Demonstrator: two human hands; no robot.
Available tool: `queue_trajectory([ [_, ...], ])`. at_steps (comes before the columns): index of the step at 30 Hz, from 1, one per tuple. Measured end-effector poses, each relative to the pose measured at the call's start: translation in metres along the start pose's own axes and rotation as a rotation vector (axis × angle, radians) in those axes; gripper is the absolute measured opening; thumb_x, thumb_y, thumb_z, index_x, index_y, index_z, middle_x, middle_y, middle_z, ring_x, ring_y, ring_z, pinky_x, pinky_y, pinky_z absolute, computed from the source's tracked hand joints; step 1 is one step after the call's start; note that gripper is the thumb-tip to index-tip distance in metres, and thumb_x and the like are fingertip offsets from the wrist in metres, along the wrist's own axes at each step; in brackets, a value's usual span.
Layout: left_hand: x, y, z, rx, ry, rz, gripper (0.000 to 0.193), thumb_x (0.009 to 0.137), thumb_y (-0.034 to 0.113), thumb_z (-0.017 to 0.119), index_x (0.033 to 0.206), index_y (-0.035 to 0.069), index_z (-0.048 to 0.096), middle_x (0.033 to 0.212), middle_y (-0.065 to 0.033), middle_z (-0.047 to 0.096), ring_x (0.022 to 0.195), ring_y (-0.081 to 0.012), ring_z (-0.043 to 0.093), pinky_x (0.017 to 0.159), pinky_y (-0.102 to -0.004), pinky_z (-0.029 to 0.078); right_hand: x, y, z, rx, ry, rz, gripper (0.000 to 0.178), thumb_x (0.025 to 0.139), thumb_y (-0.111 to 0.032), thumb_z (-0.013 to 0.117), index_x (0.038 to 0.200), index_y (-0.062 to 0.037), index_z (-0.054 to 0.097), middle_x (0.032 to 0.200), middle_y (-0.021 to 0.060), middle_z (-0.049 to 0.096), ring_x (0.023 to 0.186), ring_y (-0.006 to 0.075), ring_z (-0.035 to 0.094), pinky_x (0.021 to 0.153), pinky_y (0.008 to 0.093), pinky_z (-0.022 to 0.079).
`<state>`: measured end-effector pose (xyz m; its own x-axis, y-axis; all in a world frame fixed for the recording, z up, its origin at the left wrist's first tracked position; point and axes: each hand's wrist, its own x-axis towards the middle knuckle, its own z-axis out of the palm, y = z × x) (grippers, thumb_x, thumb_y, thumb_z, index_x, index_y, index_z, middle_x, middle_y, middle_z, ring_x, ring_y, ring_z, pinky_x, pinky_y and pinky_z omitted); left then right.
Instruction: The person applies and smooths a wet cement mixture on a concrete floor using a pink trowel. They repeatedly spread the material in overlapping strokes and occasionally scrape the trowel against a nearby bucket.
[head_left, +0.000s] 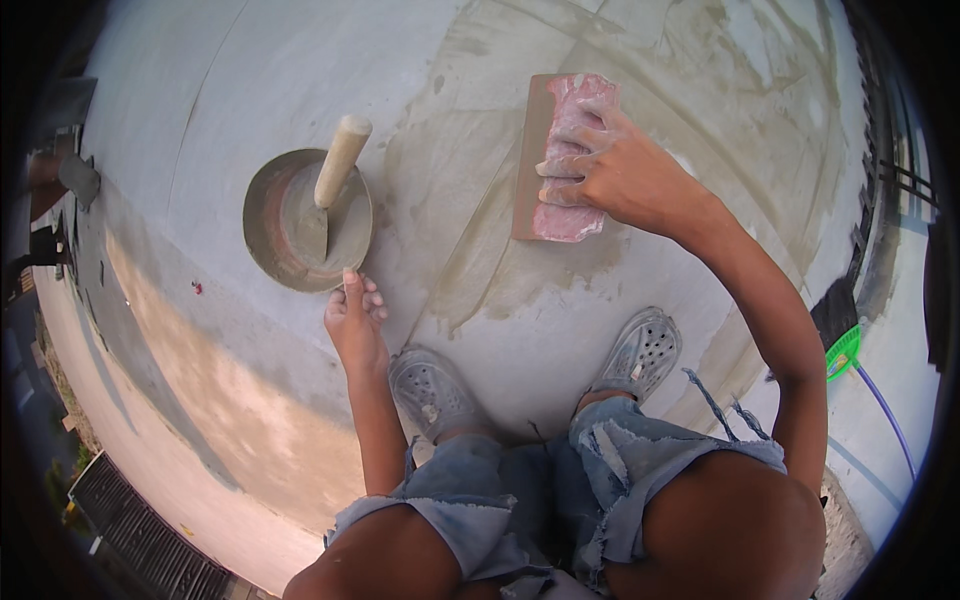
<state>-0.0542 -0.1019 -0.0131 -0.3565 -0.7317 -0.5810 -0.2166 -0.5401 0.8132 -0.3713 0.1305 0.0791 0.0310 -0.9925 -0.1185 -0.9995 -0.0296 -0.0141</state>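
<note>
My right hand (600,165) presses down on a pink sponge float (560,218) with a wooden edge, flat on the wet cement surface (470,250). My left hand (355,318) rests with its fingertips on the surface, touching the near rim of a round metal pan (262,235). The pan holds grey mortar, and a trowel with a pale wooden handle (340,160) lies in it, blade down in the mix. I am squatting, both knees at the bottom of the view.
My two grey perforated clogs (430,385) (640,350) stand on the smeared cement. A green tool and a purple hose (875,385) lie at the right. A metal grate (140,535) sits at the lower left, with dark railings along the right edge.
</note>
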Motion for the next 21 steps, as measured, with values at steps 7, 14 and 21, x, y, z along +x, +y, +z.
queue_trajectory([
  [7, -0.001, -0.001, 0.002, 0.008, 0.012, -0.017, 0.037, 0.104, 0.040, 0.071, 0.106, 0.005, 0.059, 0.091, -0.0018, 0.061, 0.075, -0.0093, 0.057, 0.061, -0.0245, 0.044, -0.018, -0.107, -0.014, 0.131, 0.061, 0.201, 0.039, 0.089, -0.021, 0.067, 0.127, -0.0146, 0.074, 0.143, 0.0115, 0.065, 0.130, 0.0376, 0.061, 0.114, 0.0559, 0.044],
  [14, -0.001, -0.001, -0.001, 0.038, 0.009, -0.002, 0.038, 0.104, 0.041, 0.070, 0.106, 0.005, 0.058, 0.092, -0.0015, 0.061, 0.075, -0.0094, 0.056, 0.061, -0.0252, 0.043, -0.034, -0.179, 0.015, 0.160, -0.049, 0.323, 0.052, 0.092, -0.022, 0.064, 0.143, -0.0097, 0.065, 0.148, 0.0239, 0.059, 0.133, 0.0563, 0.055, 0.109, 0.0641, 0.047],
  [21, 0.000, -0.003, -0.002, 0.007, -0.003, 0.004, 0.037, 0.104, 0.041, 0.070, 0.106, 0.006, 0.058, 0.092, -0.0015, 0.061, 0.075, -0.0093, 0.056, 0.061, -0.0251, 0.043, -0.014, -0.109, 0.036, 0.070, 0.035, 0.416, 0.047, 0.093, -0.017, 0.063, 0.140, -0.0162, 0.069, 0.151, 0.0180, 0.059, 0.136, 0.0505, 0.055, 0.118, 0.0619, 0.039],
])
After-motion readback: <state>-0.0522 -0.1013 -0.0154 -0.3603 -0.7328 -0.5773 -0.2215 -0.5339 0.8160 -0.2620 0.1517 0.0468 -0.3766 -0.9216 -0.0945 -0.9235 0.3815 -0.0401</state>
